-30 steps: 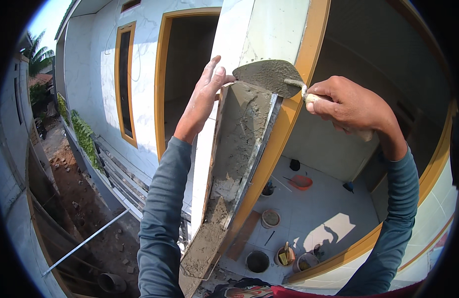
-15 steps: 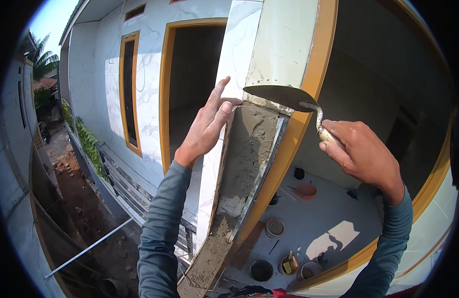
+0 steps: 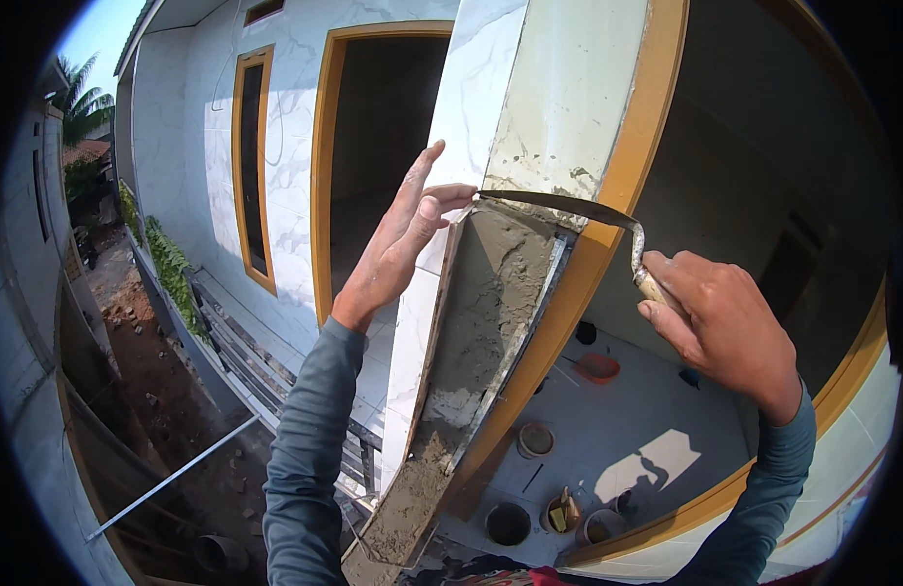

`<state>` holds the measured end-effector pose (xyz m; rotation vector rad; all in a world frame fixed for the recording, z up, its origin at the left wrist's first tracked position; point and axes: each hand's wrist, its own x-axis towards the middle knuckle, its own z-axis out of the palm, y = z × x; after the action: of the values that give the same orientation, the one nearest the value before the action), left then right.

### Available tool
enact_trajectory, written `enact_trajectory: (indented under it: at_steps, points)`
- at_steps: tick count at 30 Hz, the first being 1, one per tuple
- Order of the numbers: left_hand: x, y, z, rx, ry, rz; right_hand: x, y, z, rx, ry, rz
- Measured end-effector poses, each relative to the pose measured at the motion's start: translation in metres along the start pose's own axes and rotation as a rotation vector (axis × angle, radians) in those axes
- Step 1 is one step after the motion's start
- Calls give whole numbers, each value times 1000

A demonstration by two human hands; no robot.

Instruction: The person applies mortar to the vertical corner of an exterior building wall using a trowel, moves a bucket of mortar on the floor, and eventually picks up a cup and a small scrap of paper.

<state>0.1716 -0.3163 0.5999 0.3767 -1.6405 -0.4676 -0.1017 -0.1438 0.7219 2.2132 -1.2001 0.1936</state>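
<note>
Holding the trowel (image 3: 559, 201), head view: the right hand (image 3: 720, 322) has its fingers curled round the pale handle (image 3: 655, 290), thumb up near the bent neck. Blade is almost edge-on to the camera, lying across the top end of the mortar (image 3: 486, 303), just below the pale panel (image 3: 559, 107), tip pointing left. Whether the blade touches the mortar, can't tell.

Left hand (image 3: 388, 249): fingers spread wide, nothing seen in them, at the edge of the white tile (image 3: 476, 107). Fingertips right by the blade tip; contact there unclear.

Handling, judged by looks: trowel probably light, blade thin and stiff, not fragile. Handle looks dirty, may turn slippery if wet. Best hold is the handle, close behind the neck, whole hand round it; keep fingers off tip and edges. Mortar looks damp, soft, heavy for its bulk; would smear and crumble, no good spot to grab, so blade only. Tile likely hard and brittle at its edge; flat fingers safer than a hard pinch.

Around: metal strip (image 3: 530, 332) along the mortar's right side, orange frame (image 3: 622, 195) beside that, bucket (image 3: 536, 441) and red bowl (image 3: 598, 368) on the floor below.
</note>
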Motion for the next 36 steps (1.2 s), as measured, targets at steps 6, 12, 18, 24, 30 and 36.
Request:
enact_trajectory:
  at_steps: [6, 12, 18, 24, 30, 36]
  points:
    - [1, -1, 4, 14, -9, 25, -14, -25, 29, -116, -82, -5]
    - [-2, 7, 4, 99, -50, 13, -32, -11, 10, -20, -11, 27]
    - [2, 17, 9, 98, -13, 34, -43, -7, 16, 5, 93, 45]
    - [6, 9, 8, 127, -2, 30, -22, -8, 40, -91, 112, -49]
    - [2, 16, 9, 220, -12, 55, -47, -6, 35, -69, 25, 21]
    - [5, 17, 9, 200, 14, -22, -40, -12, 31, 20, 76, 75]
